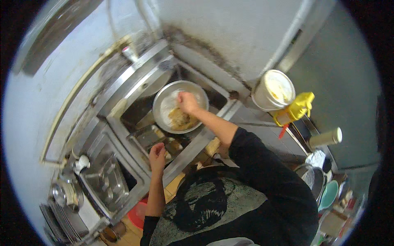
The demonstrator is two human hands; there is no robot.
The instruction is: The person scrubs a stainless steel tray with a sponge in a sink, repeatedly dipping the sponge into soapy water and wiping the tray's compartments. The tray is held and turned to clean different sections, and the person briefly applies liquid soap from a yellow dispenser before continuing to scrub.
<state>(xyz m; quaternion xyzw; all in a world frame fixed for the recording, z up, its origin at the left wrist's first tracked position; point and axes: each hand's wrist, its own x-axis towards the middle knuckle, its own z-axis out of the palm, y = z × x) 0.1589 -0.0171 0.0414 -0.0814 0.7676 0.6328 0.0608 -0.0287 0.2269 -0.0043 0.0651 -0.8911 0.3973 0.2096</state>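
Observation:
A round metal bowl (159, 115) sits in the sink in front of me. It holds a pale, whitish layer, with a yellowish-brown mass (181, 119) at its near side. Over the bowl is my right hand (187, 102), its fingers curled inward; whether anything is inside them is hidden. My left hand (158, 156) hovers by the sink's front rim, apart from the bowl, with fingers bent and close together. Nothing clearly shows in it. Close to that hand, some blurred dark and pale items (150, 136) lie low in the sink.
Left stands a second sink with a rectangular metal pan (106, 181). Stacked trays (60, 223) are at lower left, a red basin (138, 212) on the floor. At right are a white bucket (267, 92), a yellow jug (294, 109) and a turquoise bowl (328, 194).

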